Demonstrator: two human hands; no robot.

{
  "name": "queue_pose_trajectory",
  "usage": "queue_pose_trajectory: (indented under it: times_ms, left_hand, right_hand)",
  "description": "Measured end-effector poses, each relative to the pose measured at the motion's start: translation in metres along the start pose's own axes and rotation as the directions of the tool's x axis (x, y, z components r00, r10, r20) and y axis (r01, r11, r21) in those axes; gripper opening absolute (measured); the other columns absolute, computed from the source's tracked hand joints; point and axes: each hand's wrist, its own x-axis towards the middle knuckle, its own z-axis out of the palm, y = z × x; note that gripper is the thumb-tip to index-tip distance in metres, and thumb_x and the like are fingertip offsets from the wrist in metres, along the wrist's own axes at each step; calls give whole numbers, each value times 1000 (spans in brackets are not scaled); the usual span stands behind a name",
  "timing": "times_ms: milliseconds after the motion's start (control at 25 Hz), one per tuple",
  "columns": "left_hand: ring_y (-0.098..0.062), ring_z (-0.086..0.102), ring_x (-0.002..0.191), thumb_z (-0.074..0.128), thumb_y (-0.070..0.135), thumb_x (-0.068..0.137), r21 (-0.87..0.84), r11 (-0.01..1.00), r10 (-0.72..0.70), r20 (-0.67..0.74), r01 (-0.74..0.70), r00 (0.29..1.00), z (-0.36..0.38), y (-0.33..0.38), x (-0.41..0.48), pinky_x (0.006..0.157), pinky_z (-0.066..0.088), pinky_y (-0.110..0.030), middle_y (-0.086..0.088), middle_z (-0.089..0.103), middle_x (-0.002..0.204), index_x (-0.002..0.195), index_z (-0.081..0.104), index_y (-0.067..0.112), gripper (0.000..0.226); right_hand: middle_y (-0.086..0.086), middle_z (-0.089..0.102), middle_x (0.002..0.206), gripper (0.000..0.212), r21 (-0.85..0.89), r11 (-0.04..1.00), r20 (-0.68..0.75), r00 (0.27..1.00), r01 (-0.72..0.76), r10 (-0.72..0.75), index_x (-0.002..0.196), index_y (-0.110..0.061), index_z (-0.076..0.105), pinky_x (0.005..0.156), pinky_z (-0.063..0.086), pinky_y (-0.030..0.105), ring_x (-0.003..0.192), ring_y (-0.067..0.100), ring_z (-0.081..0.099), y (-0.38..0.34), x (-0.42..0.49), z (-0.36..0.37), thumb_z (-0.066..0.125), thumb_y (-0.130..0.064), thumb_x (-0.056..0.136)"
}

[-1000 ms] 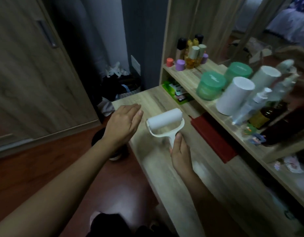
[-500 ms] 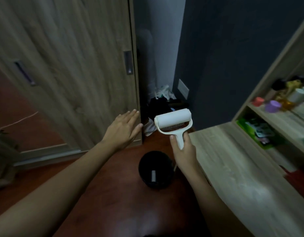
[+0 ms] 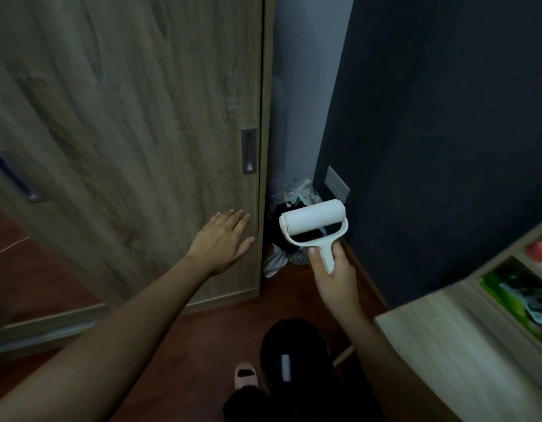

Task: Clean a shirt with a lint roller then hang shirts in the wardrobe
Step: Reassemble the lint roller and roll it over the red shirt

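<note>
The right hand (image 3: 333, 275) grips the handle of the white plastic lint roller (image 3: 314, 220), fingers and thumb curled round it. The roller is held upright in the air, its white roll horizontal at the top, in front of the corner between the wardrobe and the dark blue-grey wall (image 3: 446, 117). The left hand (image 3: 224, 239) is spread flat, fingers straight and together, with the palm facing the wood-grain sliding wardrobe door (image 3: 126, 132). It lies near the door's right edge, below the dark recessed door handle (image 3: 249, 150); contact with the door cannot be determined. Compared with the frame half a second earlier, the view has turned further toward the wardrobe. The door now fills the left half, and the light wooden table (image 3: 446, 345) is reduced to the lower right corner. Only the green tray (image 3: 519, 300) and one red cap (image 3: 540, 251) remain visible of the shelf items. The left hand has moved closer to the door edge, while the grip on the roller is unchanged. The round black bin (image 3: 297, 357) now sits lower in the view on the red-brown floor (image 3: 294, 300), and a pink slipper (image 3: 247, 376) has come into view beside it. A heap of bags and cloth (image 3: 297, 196) lies in the corner behind the roller.
</note>
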Motion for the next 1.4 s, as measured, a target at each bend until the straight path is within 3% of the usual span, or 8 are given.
queue_pose_trajectory:
  times_ms: [120, 280, 520, 640, 840, 960, 1080, 1400]
  left_hand:
    - [-31, 65, 101, 33, 43, 87, 89, 994, 61, 5, -61, 998, 13, -42, 76, 88, 51, -42, -18, 68, 109, 113, 64, 1, 59]
    - [-29, 68, 88, 36, 38, 83, 252, 939, 222, 75, -234, 972, 30, -94, 173, 82, 54, -36, -14, 71, 93, 97, 72, 5, 51]
    - [-21, 64, 80, 53, 23, 78, 510, 669, 560, 132, -541, 818, 44, -138, 243, 91, 49, -35, -1, 69, 82, 77, 76, 17, 24]
    - [-21, 62, 78, 49, 20, 84, 494, 652, 635, 59, -575, 771, 58, -145, 247, 90, 38, -34, -2, 68, 82, 80, 75, 13, 27]
    - [-23, 56, 72, 44, 16, 83, 494, 684, 632, -34, -537, 774, 61, -161, 229, 79, 37, -33, -5, 63, 75, 75, 71, 7, 30]
    - [-24, 45, 73, 44, 19, 82, 509, 690, 606, -17, -515, 795, 60, -185, 206, 67, 34, -33, -5, 60, 71, 69, 68, 9, 29]
    - [-25, 48, 76, 41, 21, 83, 502, 709, 554, 39, -495, 832, 54, -217, 173, 66, 31, -34, -7, 63, 75, 72, 69, 9, 33]
    - [-25, 41, 74, 41, 16, 82, 544, 739, 412, 102, -398, 905, 30, -325, 63, 62, 27, -35, -8, 60, 71, 64, 65, 6, 32]
  right_hand:
    - [-11, 63, 79, 7, 26, 999, -17, 1000, -26, 26, 97, -29, 53, 58, 42, 5, 72, -12, 58, 1, 66, 27, 54, -32, 91]
    - [-12, 60, 80, 8, 21, 1000, -71, 997, -12, 13, 96, -20, 53, 61, 41, 0, 74, -18, 56, -8, 153, 53, 54, -27, 92]
    - [-12, 61, 81, 5, 32, 998, -56, 997, -51, 53, 93, -24, 53, 59, 41, 1, 72, -13, 58, -11, 216, 68, 52, -29, 92]
    - [-12, 62, 87, 9, 84, 995, -51, 996, -62, 67, 87, -34, 51, 63, 43, 2, 77, -7, 60, -9, 228, 80, 53, -27, 92]
    - [-17, 59, 89, 12, 119, 992, -53, 998, -37, 44, 96, -34, 49, 65, 43, 1, 80, -19, 56, -17, 232, 103, 54, -24, 92]
    - [-14, 61, 84, 8, 122, 993, -64, 998, 1, 7, 97, -26, 52, 63, 46, 9, 77, -16, 59, -25, 231, 123, 55, -22, 91]
    - [-14, 60, 81, 6, 125, 992, -43, 999, 1, 5, 97, -20, 54, 61, 47, 8, 73, -13, 60, -38, 224, 145, 56, -22, 91]
    - [-9, 63, 75, 2, 112, 993, 2, 999, 46, -46, 89, -33, 53, 66, 50, 22, 72, -3, 61, -88, 178, 235, 55, -34, 91]
